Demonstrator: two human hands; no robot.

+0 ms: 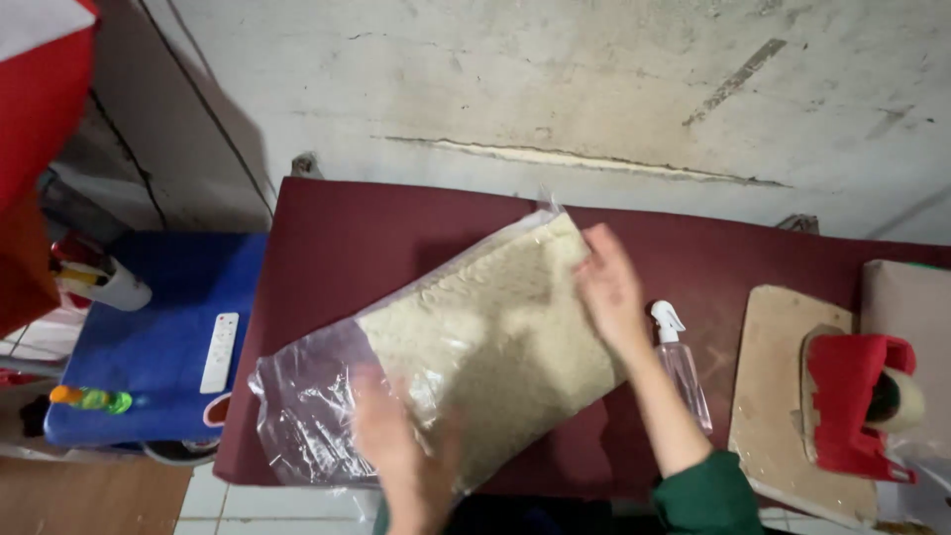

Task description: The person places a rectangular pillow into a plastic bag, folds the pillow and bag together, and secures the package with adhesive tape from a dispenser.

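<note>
While the clear plastic bag (396, 386) lies on the maroon table (347, 238), the beige pad (495, 327) sits partly inside; left hand (401, 451) presses the bag's open end, fingers blurred, right hand (609, 287) flat, fingers together, against the pad's far edge beside a spray bottle (679, 362)

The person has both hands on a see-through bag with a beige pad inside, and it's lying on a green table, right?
Not quite. The table is dark red, not green, as the head view shows. The rest holds: the left hand and right hand are both on the see-through bag with the beige pad inside.
</note>
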